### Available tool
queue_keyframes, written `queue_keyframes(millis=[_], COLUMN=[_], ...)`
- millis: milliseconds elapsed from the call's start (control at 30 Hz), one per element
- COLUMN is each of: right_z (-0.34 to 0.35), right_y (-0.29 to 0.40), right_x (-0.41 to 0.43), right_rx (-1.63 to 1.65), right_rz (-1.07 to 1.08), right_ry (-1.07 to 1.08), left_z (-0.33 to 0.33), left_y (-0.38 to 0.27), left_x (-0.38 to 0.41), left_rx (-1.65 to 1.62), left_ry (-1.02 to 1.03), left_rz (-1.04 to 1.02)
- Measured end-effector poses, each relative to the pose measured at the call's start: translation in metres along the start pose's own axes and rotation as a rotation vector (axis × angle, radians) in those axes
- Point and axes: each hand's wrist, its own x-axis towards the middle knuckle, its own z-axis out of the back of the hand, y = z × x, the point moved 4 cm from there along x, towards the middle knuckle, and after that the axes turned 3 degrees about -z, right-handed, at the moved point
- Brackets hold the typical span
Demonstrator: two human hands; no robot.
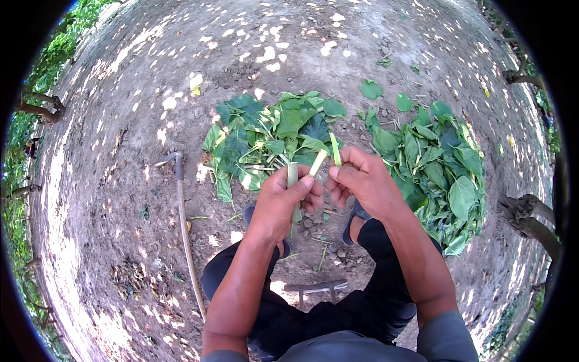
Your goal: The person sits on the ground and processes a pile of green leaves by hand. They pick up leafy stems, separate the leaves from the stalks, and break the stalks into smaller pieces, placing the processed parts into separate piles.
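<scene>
My left hand [289,190] grips a pale green plant stalk [292,174] that stands nearly upright in the fist. A second piece, a short peeled-looking stem [318,163], juts out between its thumb and forefinger. Close by on the right, my right hand [357,178] pinches a thin bright green strip [334,148] between thumb and forefinger. Both hands hover over the near edge of a heap of cut green leaves and stalks [276,126]. To the right lies another pile of broad green leaves [434,158], partly behind my right forearm.
A wooden-handled hoe [183,217] lies on the bare soil at left, its metal head [167,159] pointing away. Beneath me is the edge of a low stool [316,286]. Cut tree trunks [527,215] stand at the right rim and others [45,108] at the left.
</scene>
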Motion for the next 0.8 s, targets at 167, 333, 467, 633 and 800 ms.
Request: queue_keyframes(millis=[167, 333, 467, 633, 800], right_z=[0.0059, 0.0074, 0.0075, 0.0073, 0.0055], right_y=[-0.0024, 0.0001, 0.0008, -0.0004, -0.0042], right_x=[0.0036, 0.0033, 0.0043, 0.0040, 0.0057], right_rx=[0.065, 0.053, 0.049, 0.036, 0.078], right_rz=[0.020, 0.037, 0.048, 0.010, -0.038], right_ry=[0.096, 0.066, 0.060, 0.051, 0.020], left_z=[-0.0048, -0.0063, -0.0030, -0.0037, -0.0055], left_y=[-0.0022, -0.0063, -0.0072, -0.0072, -0.0030], left_x=[-0.0033, -0.0056, -0.0059, -0.0071, -0.0057], left_rx=[0.079, 0.156, 0.200, 0.288, 0.322], left_ry=[0.017, 0.001, -0.016, -0.012, -0.038], left_rz=[0.018, 0.018, 0.009, -0.037, -0.085])
